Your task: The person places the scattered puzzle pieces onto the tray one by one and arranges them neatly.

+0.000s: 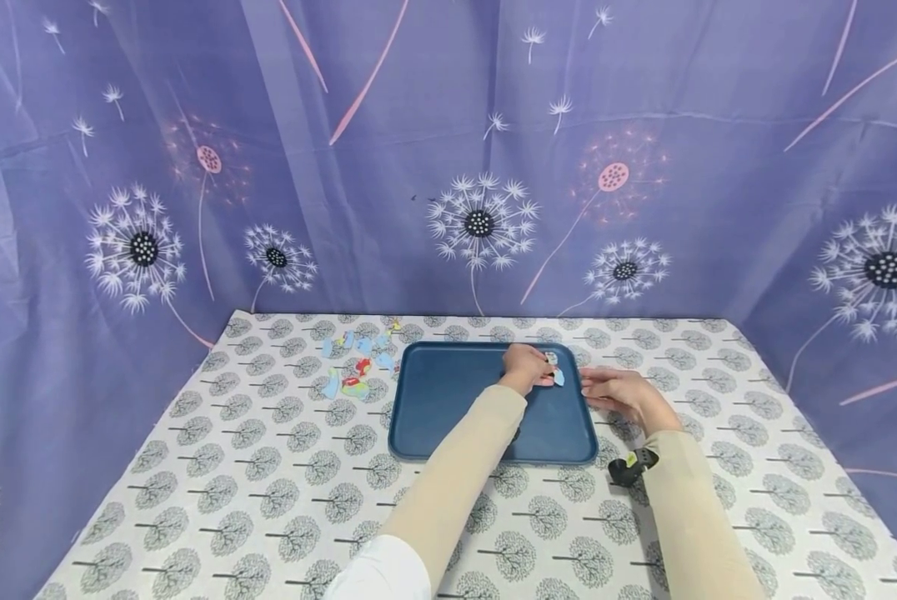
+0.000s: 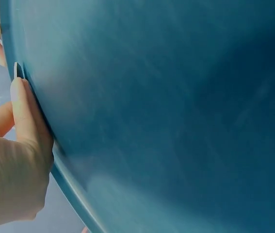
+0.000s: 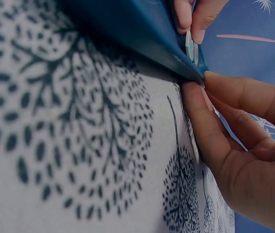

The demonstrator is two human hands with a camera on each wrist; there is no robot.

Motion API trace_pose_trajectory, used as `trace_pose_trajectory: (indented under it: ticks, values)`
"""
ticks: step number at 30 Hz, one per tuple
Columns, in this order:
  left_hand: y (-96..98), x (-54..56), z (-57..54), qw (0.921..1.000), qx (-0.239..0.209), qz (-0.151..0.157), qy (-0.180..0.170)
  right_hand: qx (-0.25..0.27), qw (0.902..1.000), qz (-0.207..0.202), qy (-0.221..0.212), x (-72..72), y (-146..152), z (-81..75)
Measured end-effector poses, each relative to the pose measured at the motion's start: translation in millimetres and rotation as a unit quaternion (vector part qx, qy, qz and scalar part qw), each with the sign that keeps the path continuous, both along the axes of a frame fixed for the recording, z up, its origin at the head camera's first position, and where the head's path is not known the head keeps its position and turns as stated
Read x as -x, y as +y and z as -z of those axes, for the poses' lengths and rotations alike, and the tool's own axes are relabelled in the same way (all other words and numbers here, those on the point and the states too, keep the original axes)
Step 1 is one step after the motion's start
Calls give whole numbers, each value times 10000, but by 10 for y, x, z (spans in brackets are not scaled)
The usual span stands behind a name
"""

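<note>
A dark blue tray lies on the table. Over its far right corner, my left hand pinches a thin, flat puzzle piece by its edge. Light blue and red puzzle pieces show just beyond those fingertips, partly hidden by the hand. My right hand is at the tray's right side. In the right wrist view, its thumb and forefinger pinch the tray rim, close below the left fingertips. The left wrist view shows my left fingers beside the rim, with the piece's edge at their tips.
Several loose, flat pieces in light blue, red and green, such as the red piece, lie left of the tray. A tree-print cloth covers the table. Behind it hangs a purple dandelion curtain. A black strap device sits on the right wrist.
</note>
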State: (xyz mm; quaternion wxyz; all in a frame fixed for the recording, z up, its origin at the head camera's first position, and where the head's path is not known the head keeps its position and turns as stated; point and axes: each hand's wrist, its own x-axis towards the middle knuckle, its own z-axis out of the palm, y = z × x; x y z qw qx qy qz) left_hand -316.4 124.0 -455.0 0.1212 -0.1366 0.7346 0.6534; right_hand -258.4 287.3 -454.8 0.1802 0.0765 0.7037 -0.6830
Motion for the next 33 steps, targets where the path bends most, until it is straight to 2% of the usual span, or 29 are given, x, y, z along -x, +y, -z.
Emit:
trace_pose_trajectory:
  ticks: [10, 14, 20, 23, 27, 33]
  values:
    - [-43, 12, 1, 9999, -96, -83, 68, 51, 10000, 13, -76, 0, -17, -18]
    - [-104, 16, -31, 9999, -67, 27, 121, 64, 10000, -23, -65, -16, -11, -18]
    - [-255, 5, -156, 9989, 27, 335, 316, 127, 9999, -40, -52, -14, 4, -15]
    - [-338, -1, -207, 9978, 54, 399, 529, 135, 9999, -39, -22, -7, 17, -11]
    - [-460, 1, -229, 9963, -24, 473, 712, 109, 9999, -39, 6, -2, 33, -6]
    - [-689, 31, -255, 9953, -185, 551, 769, 56, 10000, -73, 18, 9, 24, 4]
